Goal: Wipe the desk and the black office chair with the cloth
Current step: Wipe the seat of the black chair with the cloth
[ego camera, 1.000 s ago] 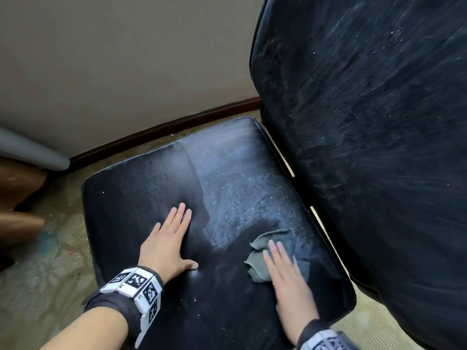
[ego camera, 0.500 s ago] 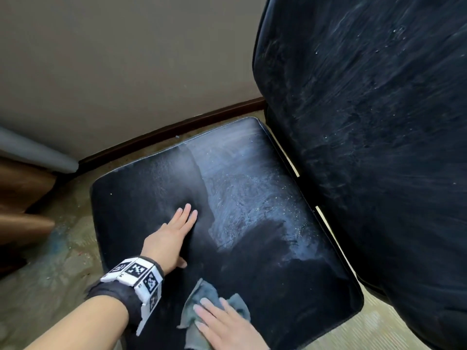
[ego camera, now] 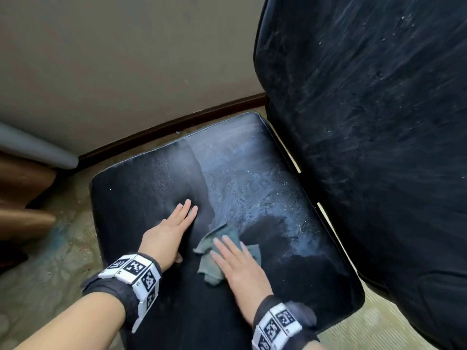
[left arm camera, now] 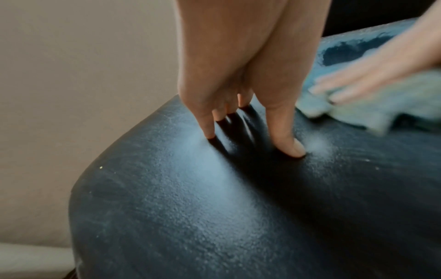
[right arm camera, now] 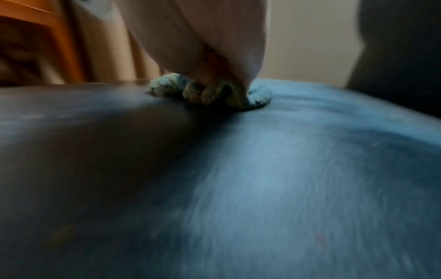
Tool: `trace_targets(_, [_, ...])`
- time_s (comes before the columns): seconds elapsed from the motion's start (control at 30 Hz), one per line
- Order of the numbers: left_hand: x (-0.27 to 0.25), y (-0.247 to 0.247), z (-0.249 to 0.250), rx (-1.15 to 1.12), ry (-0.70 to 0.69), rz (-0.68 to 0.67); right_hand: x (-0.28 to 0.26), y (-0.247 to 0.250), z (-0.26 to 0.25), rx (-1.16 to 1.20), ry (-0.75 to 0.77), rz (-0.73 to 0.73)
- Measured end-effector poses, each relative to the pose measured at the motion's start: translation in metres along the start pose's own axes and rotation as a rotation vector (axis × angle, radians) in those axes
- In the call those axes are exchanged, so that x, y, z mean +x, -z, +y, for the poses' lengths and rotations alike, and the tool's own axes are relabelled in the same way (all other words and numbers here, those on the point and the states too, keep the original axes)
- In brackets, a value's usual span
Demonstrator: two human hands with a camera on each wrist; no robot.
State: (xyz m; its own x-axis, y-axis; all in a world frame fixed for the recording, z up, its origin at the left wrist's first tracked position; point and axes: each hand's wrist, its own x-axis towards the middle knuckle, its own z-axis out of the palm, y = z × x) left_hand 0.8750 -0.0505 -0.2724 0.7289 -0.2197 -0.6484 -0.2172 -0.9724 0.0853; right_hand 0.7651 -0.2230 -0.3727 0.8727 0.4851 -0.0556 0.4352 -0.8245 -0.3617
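Note:
The black office chair's seat fills the middle of the head view, dusty and streaked on its far right part, with the tall backrest at the right. My left hand lies flat with straight fingers on the seat's middle. Just right of it, my right hand presses a crumpled grey-green cloth flat onto the seat. The cloth shows beside my left fingers in the left wrist view. In the right wrist view the cloth bunches under my palm, blurred.
A beige wall with a dark skirting board runs behind the chair. Brown wooden furniture and a grey rounded edge stand at the left. Patterned carpet surrounds the seat.
My right hand swept the cloth from the seat's right side toward the near edge, then back up to the middle beside my left hand. The left hand stayed pressed on the seat.

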Motion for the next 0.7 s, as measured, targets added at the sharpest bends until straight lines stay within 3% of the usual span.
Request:
trace_targets(0.03, [0.001,0.000,0.000,0.005,0.009,0.005,0.015,0.006,-0.010,-0.063,-0.088,-0.048])
trace_targets(0.07, [0.001,-0.001,-0.001,0.015,0.007,0.015,0.039,0.007,-0.029,-0.258,-0.214,0.001])
trace_targets(0.1, [0.001,0.000,-0.001,0.016,0.000,0.014,0.057,0.005,-0.033,-0.372,-0.213,-0.162])
trace_targets(0.13, [0.000,0.002,0.000,0.028,-0.007,0.006,0.072,-0.004,-0.038,-0.298,-0.206,-0.143])
trace_targets(0.17, [0.001,0.001,0.000,0.024,-0.004,0.005,0.090,0.012,-0.047,-0.170,-0.307,-0.200])
trace_targets(0.2, [0.001,0.000,0.000,0.013,0.003,0.013,0.104,0.024,-0.055,-0.030,-0.448,-0.117])
trace_targets(0.27, [0.001,-0.001,0.000,0.012,0.003,0.032,0.076,0.062,-0.030,-0.206,-0.491,0.104])
trace_targets(0.3, [0.000,-0.001,0.000,0.014,-0.001,0.032,0.044,0.073,-0.018,-0.174,-0.534,0.059])
trace_targets(0.33, [0.000,0.000,0.000,0.015,-0.004,0.027,0.030,0.066,-0.010,-0.223,-0.529,0.148])
trace_targets(0.37, [0.000,-0.001,0.000,0.009,0.000,0.025,0.024,0.055,0.007,-0.215,-0.396,0.165])
trace_targets(0.4, [0.000,0.000,0.000,0.001,0.010,0.026,0.020,0.040,0.023,-0.188,-0.313,0.090])
trace_targets(0.43, [0.000,-0.001,0.000,-0.001,0.010,0.034,0.020,0.030,0.031,-0.140,-0.325,0.007])
trace_targets(0.5, [0.000,-0.002,0.001,0.005,0.007,0.041,0.024,0.030,0.004,-0.184,-0.264,0.008])
trace_targets(0.6, [0.000,-0.003,0.001,0.019,0.007,0.037,0.011,0.003,-0.023,-0.242,0.165,0.065])
trace_targets(0.67, [-0.001,-0.001,0.002,0.012,0.013,0.034,0.013,0.021,0.011,-0.224,0.177,0.131])
trace_targets(0.7, [-0.002,-0.001,0.002,0.006,0.014,0.027,0.015,0.032,0.034,-0.220,0.096,0.197])
